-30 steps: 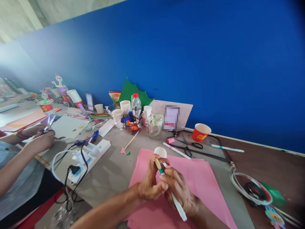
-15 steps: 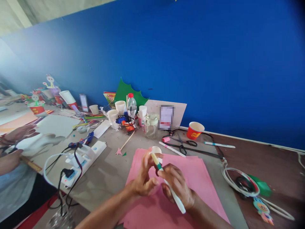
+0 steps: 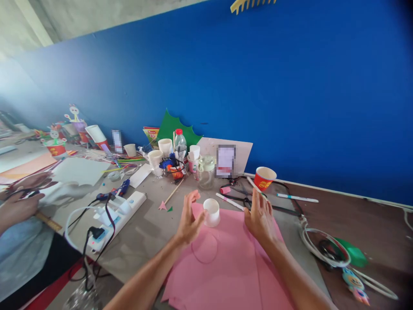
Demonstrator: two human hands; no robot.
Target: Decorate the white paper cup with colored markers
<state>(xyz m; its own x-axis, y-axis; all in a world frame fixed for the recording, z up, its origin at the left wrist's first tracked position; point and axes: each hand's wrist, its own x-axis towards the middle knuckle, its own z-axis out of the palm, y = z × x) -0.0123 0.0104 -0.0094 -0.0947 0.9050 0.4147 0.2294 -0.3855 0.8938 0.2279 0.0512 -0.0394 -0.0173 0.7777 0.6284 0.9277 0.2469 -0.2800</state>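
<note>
Desk (image 3: 151,226): grey top, clutter toward far edge, both hands over near part.
Pink paper (image 3: 232,267): layered sheets along desk's near edge.
Right hand (image 3: 262,221): over paper's right edge; forearm in from near right, fingers fairly straight toward desk's far edge, thumb apart. Marker at fingertips; from here can't tell if gripped or only touched.
Left hand (image 3: 188,224): fingers spread wide, nothing in grip; wrist low, palm turned inward, thumb pointing at small white cup.
Red cup (image 3: 263,183): near desk's far edge, just beyond marker.
Small white cup (image 3: 211,213): at paper's far edge, between 2 hands, left nearer; lies right of left thumb, contact unclear; axis roughly upright.
Marker (image 3: 252,182): long axis slants far-left to near-right, across right fingertips.
Drawn oval (image 3: 204,249): on paper, near side of small white cup.
</note>
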